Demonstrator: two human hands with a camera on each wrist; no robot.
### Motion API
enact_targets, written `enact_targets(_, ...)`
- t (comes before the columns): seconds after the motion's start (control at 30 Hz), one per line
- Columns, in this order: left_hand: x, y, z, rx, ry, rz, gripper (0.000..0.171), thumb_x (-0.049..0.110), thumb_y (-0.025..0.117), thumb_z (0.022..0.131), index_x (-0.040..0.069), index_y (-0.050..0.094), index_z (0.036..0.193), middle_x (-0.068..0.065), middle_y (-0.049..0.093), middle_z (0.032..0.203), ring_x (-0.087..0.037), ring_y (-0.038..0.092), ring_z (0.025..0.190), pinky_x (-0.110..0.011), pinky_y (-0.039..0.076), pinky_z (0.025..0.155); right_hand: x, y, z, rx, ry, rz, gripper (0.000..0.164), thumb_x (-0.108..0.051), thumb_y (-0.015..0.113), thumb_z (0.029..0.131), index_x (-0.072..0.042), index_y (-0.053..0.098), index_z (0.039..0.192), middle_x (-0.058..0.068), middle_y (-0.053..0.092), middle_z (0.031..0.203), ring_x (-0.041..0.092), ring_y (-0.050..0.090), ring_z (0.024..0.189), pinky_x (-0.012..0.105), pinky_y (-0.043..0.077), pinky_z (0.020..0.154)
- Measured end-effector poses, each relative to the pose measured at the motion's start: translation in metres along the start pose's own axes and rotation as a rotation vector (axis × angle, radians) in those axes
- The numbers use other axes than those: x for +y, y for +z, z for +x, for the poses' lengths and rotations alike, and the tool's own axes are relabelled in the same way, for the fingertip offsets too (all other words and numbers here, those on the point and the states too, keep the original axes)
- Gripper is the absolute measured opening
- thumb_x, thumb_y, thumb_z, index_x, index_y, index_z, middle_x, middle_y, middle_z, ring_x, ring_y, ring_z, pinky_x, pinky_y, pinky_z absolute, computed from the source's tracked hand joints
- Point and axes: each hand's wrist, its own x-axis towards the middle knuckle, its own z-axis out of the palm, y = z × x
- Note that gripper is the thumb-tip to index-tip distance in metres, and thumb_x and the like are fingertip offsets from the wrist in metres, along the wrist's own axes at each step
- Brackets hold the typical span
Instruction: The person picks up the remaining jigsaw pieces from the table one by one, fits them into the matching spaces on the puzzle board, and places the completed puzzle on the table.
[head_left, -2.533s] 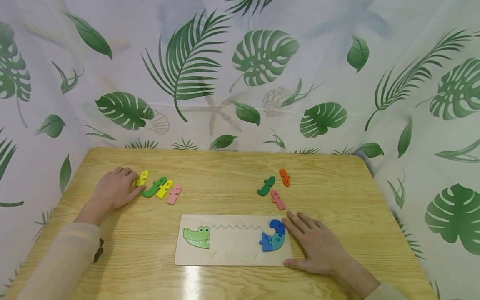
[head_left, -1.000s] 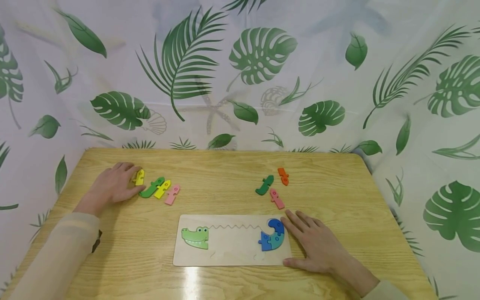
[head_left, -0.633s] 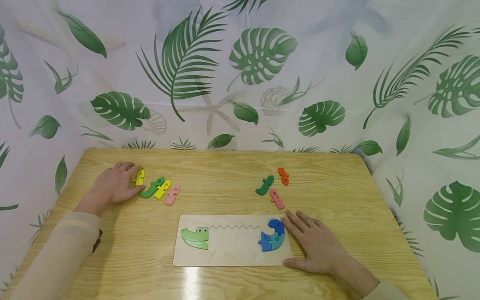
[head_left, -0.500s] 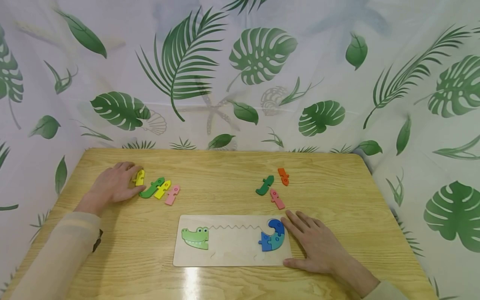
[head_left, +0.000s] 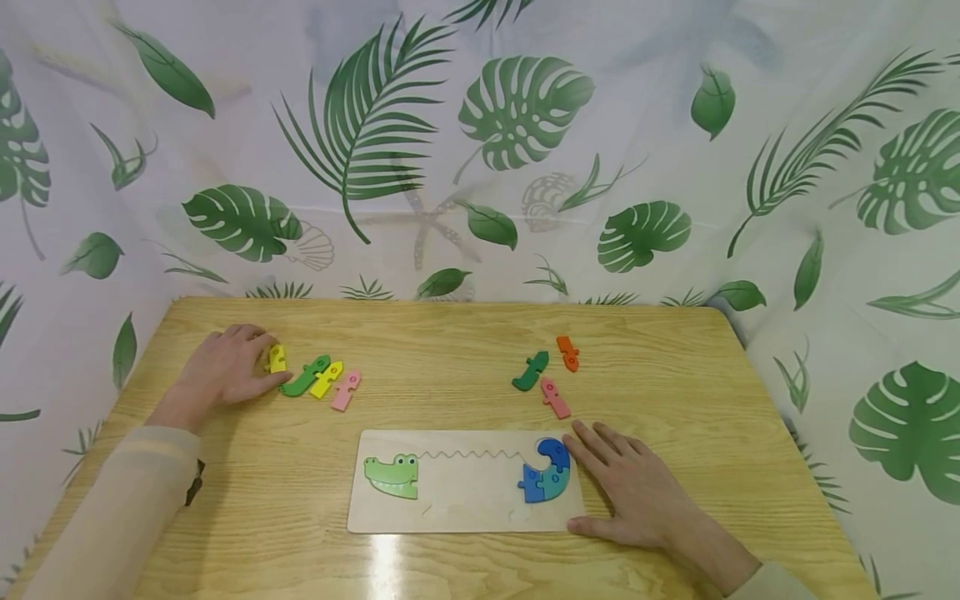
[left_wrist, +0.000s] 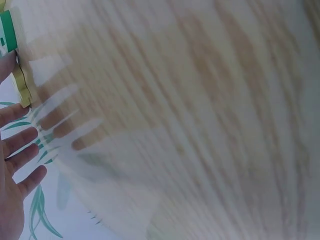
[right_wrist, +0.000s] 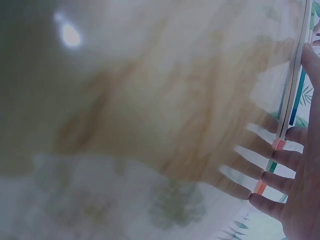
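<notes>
My left hand [head_left: 231,367], at the table's far left, pinches a yellow puzzle piece [head_left: 277,358] between thumb and index finger. In the left wrist view the yellow piece [left_wrist: 22,90] spans the gap between those two fingertips; the other fingers are spread. Right beside the thumb lies a curved green leg piece [head_left: 306,377], followed by another yellow piece [head_left: 327,380] and a pink piece [head_left: 347,391]. My right hand [head_left: 637,487] lies with spread fingers at the right end of the wooden puzzle board [head_left: 468,492], thumb and index finger at its edge.
On the board sit a green crocodile head [head_left: 393,477] and joined blue tail pieces [head_left: 546,475]. Behind it lie a dark green leg piece [head_left: 531,372], an orange piece [head_left: 568,354] and a pink piece [head_left: 555,398]. A leaf-patterned cloth [head_left: 480,167] hangs behind the table [head_left: 435,358].
My left hand has drawn the far-left yellow piece slightly left, and it now looks a little more tilted. The right hand and the board have stayed in place.
</notes>
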Motion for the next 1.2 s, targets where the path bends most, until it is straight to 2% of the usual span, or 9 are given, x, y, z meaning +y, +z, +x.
enact_targets(0.23, -0.004, 0.0, -0.004, 0.01, -0.021, -0.014, 0.081, 0.066, 0.064, 0.094, -0.001, 0.061, 0.141, -0.031, 0.057, 0.146, -0.051, 0.05, 0.137, -0.069, 0.042, 0.114, -0.001, -0.001, 0.0, 0.002, 0.002, 0.005, 0.109, -0.092, 0.05, 0.084, -0.021, 0.036, 0.166, 0.007, 0.034, 0.174, 0.039, 0.043, 0.154, 0.063, 0.045, 0.115)
enact_targets(0.6, -0.001, -0.007, -0.011, 0.038, -0.013, -0.019, 0.084, 0.068, 0.064, 0.094, -0.003, 0.062, 0.14, -0.03, 0.058, 0.144, -0.051, 0.051, 0.136, -0.07, 0.042, 0.113, -0.001, 0.0, 0.0, 0.013, -0.005, 0.0, 0.108, -0.091, 0.05, 0.084, -0.021, 0.037, 0.165, 0.007, 0.035, 0.173, 0.039, 0.044, 0.154, 0.063, 0.046, 0.115)
enact_targets(0.97, 0.012, -0.012, -0.018, 0.053, 0.01, 0.005, 0.076, 0.062, 0.067, 0.094, 0.001, 0.064, 0.138, -0.027, 0.058, 0.148, -0.049, 0.05, 0.14, -0.069, 0.04, 0.116, 0.0, 0.0, 0.002, 0.004, 0.002, 0.023, 0.108, -0.091, 0.051, 0.084, -0.021, 0.037, 0.165, 0.007, 0.034, 0.174, 0.04, 0.042, 0.154, 0.063, 0.045, 0.116)
enact_targets(1.2, 0.022, -0.01, -0.023, 0.099, 0.044, 0.004, 0.073, 0.062, 0.069, 0.092, 0.002, 0.066, 0.134, -0.026, 0.06, 0.145, -0.048, 0.052, 0.138, -0.069, 0.042, 0.115, -0.001, 0.001, 0.002, 0.0, 0.001, 0.009, 0.108, -0.092, 0.05, 0.084, -0.021, 0.038, 0.165, 0.008, 0.034, 0.174, 0.04, 0.042, 0.154, 0.064, 0.045, 0.115)
